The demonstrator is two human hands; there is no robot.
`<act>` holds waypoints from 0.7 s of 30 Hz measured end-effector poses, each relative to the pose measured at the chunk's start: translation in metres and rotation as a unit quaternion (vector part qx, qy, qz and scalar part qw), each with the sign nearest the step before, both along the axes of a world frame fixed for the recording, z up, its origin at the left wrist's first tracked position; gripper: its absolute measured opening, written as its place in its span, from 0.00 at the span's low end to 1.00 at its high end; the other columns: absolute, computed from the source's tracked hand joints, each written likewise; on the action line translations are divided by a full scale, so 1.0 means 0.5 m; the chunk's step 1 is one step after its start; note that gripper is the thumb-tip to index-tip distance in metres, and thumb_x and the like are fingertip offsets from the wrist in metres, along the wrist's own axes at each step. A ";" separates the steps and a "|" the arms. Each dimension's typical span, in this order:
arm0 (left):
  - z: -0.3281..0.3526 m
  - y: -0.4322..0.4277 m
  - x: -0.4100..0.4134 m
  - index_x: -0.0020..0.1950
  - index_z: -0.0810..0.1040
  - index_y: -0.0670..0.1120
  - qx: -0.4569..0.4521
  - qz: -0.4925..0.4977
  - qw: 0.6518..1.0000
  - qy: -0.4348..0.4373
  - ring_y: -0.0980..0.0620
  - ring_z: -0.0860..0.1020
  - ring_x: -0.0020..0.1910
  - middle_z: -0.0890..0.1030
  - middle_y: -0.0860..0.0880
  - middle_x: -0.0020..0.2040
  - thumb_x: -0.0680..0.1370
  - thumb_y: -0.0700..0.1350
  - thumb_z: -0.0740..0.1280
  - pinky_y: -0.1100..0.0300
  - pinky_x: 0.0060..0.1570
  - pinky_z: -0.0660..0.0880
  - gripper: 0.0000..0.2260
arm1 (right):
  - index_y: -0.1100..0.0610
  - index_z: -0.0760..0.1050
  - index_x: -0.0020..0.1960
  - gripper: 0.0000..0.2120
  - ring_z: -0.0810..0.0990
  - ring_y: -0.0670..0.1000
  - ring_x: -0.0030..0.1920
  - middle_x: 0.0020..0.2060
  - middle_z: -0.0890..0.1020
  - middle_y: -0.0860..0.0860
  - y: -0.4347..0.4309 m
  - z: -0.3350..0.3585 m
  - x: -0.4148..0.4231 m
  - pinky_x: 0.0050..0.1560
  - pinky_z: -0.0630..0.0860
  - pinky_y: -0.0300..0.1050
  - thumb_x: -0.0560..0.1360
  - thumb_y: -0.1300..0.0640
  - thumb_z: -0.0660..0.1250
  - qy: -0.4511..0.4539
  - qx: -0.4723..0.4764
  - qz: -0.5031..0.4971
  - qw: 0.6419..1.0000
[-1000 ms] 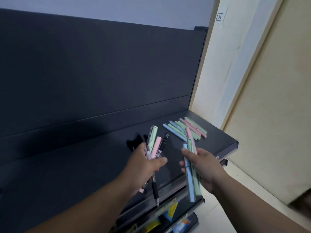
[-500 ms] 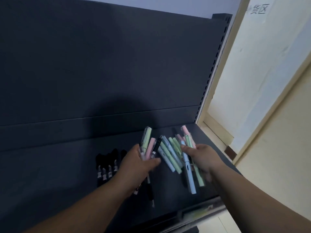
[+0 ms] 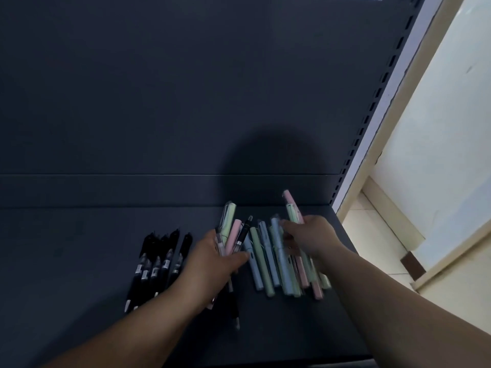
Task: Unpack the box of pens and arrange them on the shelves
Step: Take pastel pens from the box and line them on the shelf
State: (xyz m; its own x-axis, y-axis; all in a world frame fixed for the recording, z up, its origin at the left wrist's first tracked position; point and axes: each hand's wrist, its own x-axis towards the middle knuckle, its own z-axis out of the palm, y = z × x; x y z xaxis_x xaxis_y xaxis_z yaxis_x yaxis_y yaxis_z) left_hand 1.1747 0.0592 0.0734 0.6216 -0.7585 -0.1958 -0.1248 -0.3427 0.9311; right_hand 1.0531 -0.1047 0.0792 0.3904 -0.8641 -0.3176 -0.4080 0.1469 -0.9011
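Note:
My left hand (image 3: pixel 212 264) grips a small bunch of pens (image 3: pixel 230 229): a green one, a pink one, a black one and a clear one, fanned upward above the dark shelf (image 3: pixel 79 274). My right hand (image 3: pixel 310 237) holds a few pastel pens (image 3: pixel 292 208), pink and green, low over the row of pastel pens (image 3: pixel 268 264) lying on the shelf. That row is blue, green and pink and lies between my two hands. A group of black pens (image 3: pixel 159 261) lies on the shelf left of my left hand.
The shelf's dark back panel (image 3: pixel 186 88) rises behind. A slotted upright (image 3: pixel 372 110) marks the shelf's right end, with a cream wall (image 3: pixel 438 128) and pale floor (image 3: pixel 377 235) beyond. The shelf's front edge (image 3: pixel 292 363) runs along the bottom.
The view has swung left and down, so the black pens came into sight. Both hands have lowered toward the shelf, and my right hand's pens now lie over the pastel row.

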 end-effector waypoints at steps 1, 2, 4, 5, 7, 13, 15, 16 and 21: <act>-0.002 -0.003 0.001 0.58 0.72 0.51 0.005 0.001 1.000 -0.006 0.53 0.78 0.38 0.80 0.47 0.45 0.72 0.48 0.73 0.59 0.40 0.75 0.17 | 0.61 0.73 0.39 0.10 0.75 0.54 0.29 0.32 0.76 0.58 -0.002 -0.002 -0.001 0.27 0.71 0.40 0.75 0.58 0.70 -0.011 0.011 -0.005 1.000; -0.006 -0.004 0.002 0.58 0.72 0.50 0.009 0.001 1.000 -0.009 0.53 0.78 0.38 0.80 0.47 0.45 0.72 0.48 0.73 0.59 0.40 0.76 0.17 | 0.61 0.72 0.39 0.10 0.75 0.54 0.29 0.32 0.76 0.58 -0.004 -0.003 -0.002 0.28 0.71 0.42 0.75 0.59 0.70 -0.012 0.013 -0.010 1.000; -0.012 -0.008 0.002 0.57 0.72 0.50 0.014 0.001 1.000 -0.007 0.53 0.79 0.39 0.80 0.47 0.45 0.72 0.49 0.73 0.57 0.41 0.77 0.17 | 0.62 0.74 0.38 0.10 0.76 0.54 0.28 0.30 0.77 0.57 -0.007 -0.005 -0.007 0.29 0.73 0.42 0.75 0.59 0.70 0.004 -0.001 -0.013 1.000; -0.015 -0.010 0.002 0.58 0.72 0.49 0.016 -0.001 1.000 -0.004 0.52 0.79 0.40 0.80 0.47 0.46 0.72 0.49 0.73 0.57 0.42 0.77 0.18 | 0.62 0.75 0.39 0.10 0.77 0.53 0.29 0.30 0.78 0.57 -0.004 -0.002 -0.008 0.30 0.75 0.43 0.75 0.58 0.70 0.011 -0.011 -0.015 1.000; -0.019 -0.013 0.002 0.58 0.72 0.49 0.018 -0.007 1.000 0.003 0.52 0.79 0.40 0.80 0.47 0.47 0.72 0.48 0.73 0.57 0.42 0.77 0.18 | 0.63 0.75 0.44 0.09 0.78 0.53 0.31 0.32 0.78 0.57 0.004 0.001 -0.012 0.32 0.79 0.45 0.75 0.57 0.70 0.013 -0.015 -0.019 1.000; -0.024 -0.026 0.000 0.54 0.72 0.49 0.035 -0.021 0.999 -0.008 0.52 0.79 0.40 0.80 0.46 0.46 0.73 0.47 0.72 0.60 0.38 0.75 0.14 | 0.64 0.75 0.50 0.10 0.81 0.51 0.31 0.38 0.81 0.57 0.021 -0.001 -0.020 0.37 0.82 0.48 0.78 0.56 0.63 0.018 -0.016 -0.041 0.999; -0.026 -0.025 -0.003 0.54 0.72 0.50 0.039 -0.034 0.999 -0.010 0.52 0.79 0.40 0.80 0.46 0.46 0.73 0.48 0.72 0.59 0.39 0.75 0.14 | 0.62 0.76 0.50 0.11 0.82 0.49 0.31 0.41 0.84 0.57 0.021 -0.003 -0.022 0.32 0.78 0.42 0.79 0.56 0.59 0.039 -0.026 -0.046 0.998; -0.027 -0.025 -0.005 0.54 0.72 0.51 0.036 -0.041 0.999 -0.007 0.52 0.79 0.40 0.80 0.46 0.46 0.73 0.47 0.72 0.59 0.39 0.75 0.13 | 0.62 0.76 0.50 0.12 0.81 0.49 0.32 0.42 0.84 0.57 0.021 -0.005 -0.023 0.32 0.76 0.40 0.79 0.54 0.58 0.054 -0.033 -0.047 0.997; -0.026 -0.024 -0.001 0.53 0.71 0.53 0.014 -0.048 0.999 0.007 0.53 0.78 0.41 0.79 0.47 0.47 0.73 0.46 0.72 0.61 0.39 0.73 0.12 | 0.66 0.77 0.48 0.16 0.80 0.57 0.36 0.37 0.83 0.59 0.030 -0.001 -0.021 0.43 0.80 0.57 0.77 0.53 0.60 0.055 -0.055 -0.050 0.996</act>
